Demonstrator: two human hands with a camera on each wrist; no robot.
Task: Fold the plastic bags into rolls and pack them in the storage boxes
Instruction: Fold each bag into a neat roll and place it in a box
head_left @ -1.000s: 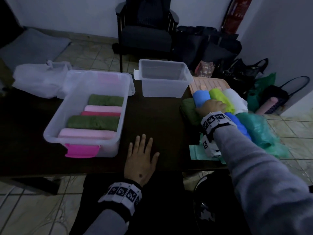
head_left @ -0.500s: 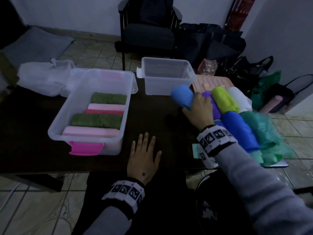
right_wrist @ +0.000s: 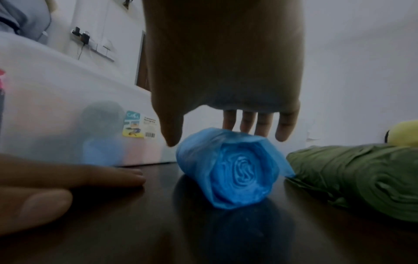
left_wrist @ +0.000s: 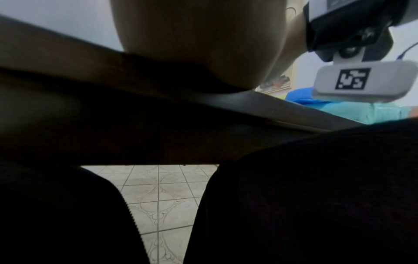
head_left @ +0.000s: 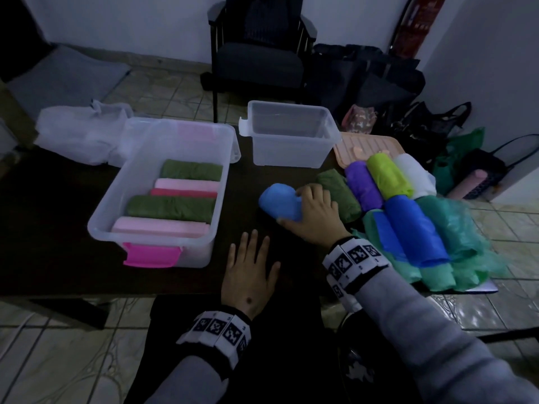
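From my head, my right hand (head_left: 313, 212) grips the light-blue roll (head_left: 280, 203) on the table (head_left: 58, 228); my left hand (head_left: 248, 275) lies flat. The large box (head_left: 151, 217) holds green and pink rolls; the small box (head_left: 291, 132) looks bare. At my right wrist, fingers (right_wrist: 246, 123) curl over that roll.

From my left wrist camera, the dark wooden table edge (left_wrist: 203, 114) hides my left hand's fingers. On the right wrist feed, the frosted plastic storage box's (right_wrist: 56, 107) small label (right_wrist: 140, 126) is too blurred to read.
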